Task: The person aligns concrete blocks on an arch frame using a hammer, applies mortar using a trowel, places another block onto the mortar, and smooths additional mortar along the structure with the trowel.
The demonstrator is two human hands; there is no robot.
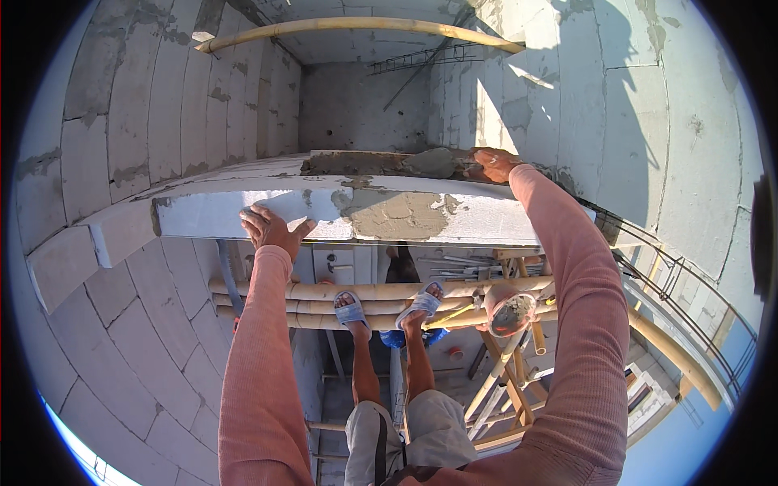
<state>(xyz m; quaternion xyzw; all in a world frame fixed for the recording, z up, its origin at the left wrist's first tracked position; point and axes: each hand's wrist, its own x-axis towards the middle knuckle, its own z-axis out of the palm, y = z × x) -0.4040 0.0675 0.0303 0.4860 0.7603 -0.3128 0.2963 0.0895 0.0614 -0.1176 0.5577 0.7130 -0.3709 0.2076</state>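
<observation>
A white aerated-concrete block wall (486,229) runs across in front of me, with a smeared patch of grey mortar (397,215) on its near face. My left hand (271,228) lies on that face near its upper edge, fingers spread, holding nothing. Beyond the top edge, my right hand (496,164) is closed around what looks like the handle of a trowel (431,163). Its blade is coated in grey mortar and points left, over a rough mortar strip (348,164) along the wall's far side. The fingers of this hand partly hide the handle.
My sandalled feet stand on bamboo poles (267,298) high above a lower level. A round bucket of mortar (512,314) sits at the poles' right. Steel reinforcing bars (673,267) jut out on the right, and a bamboo pole (356,24) spans the far walls.
</observation>
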